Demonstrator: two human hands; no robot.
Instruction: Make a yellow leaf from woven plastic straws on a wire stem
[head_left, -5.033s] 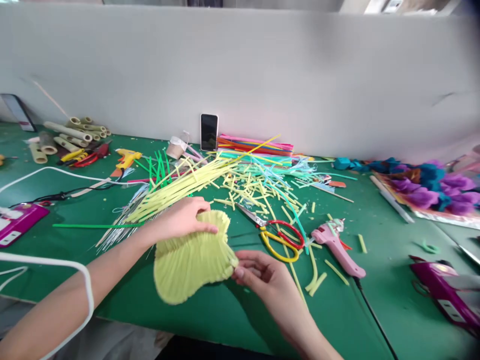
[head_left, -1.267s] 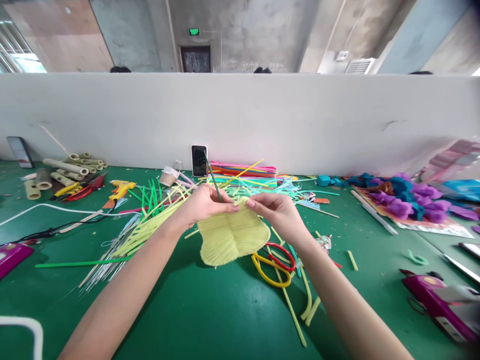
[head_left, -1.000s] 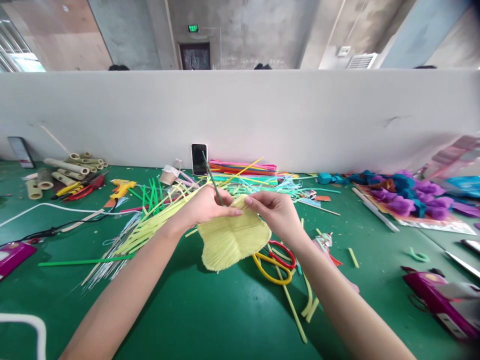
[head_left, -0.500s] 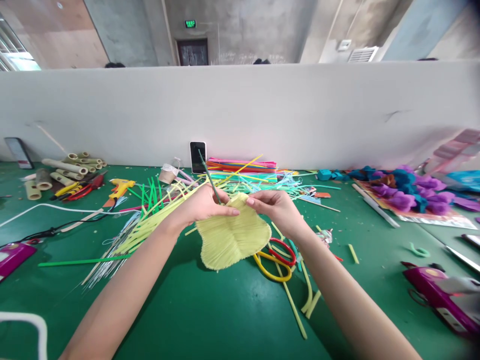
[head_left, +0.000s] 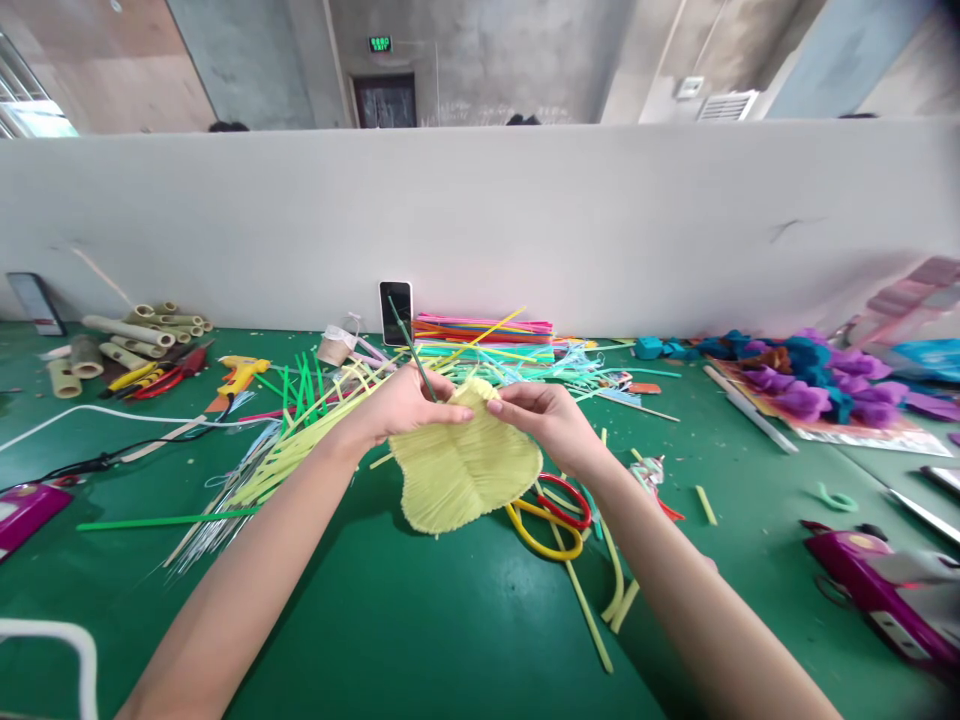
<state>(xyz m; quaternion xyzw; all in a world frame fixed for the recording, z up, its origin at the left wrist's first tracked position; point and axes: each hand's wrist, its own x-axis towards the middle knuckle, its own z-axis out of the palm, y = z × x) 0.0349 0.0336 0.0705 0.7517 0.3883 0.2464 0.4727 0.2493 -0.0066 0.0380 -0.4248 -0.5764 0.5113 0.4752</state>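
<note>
Between my two hands hangs a pale yellow, ribbed piece (head_left: 469, 475) shaped like a broad leaf or petal, with a slightly fuzzy edge. My left hand (head_left: 420, 408) pinches its upper left part between thumb and fingers. A thin dark green stem (head_left: 409, 340) sticks up out of that same hand, tilted to the left. At the upper right edge of the piece, my right hand (head_left: 544, 415) pinches it with thumb and forefinger. Just below the right hand lie scissors (head_left: 551, 548) with red and yellow handles, partly covered by the yellow piece.
Yellow pipe cleaners (head_left: 292, 460) lie left of my hands, near a yellow glue gun (head_left: 241, 375). Behind stand a phone (head_left: 396, 325) and a colourful bundle of strips (head_left: 484, 330) against a white partition (head_left: 480, 220). Purple and blue flowers (head_left: 810, 385) and a magenta power strip (head_left: 877, 590) are rightward.
The yellow piece has risen and tilted very slightly, and the green stem leans a little further left. Both hands keep their pinch.
</note>
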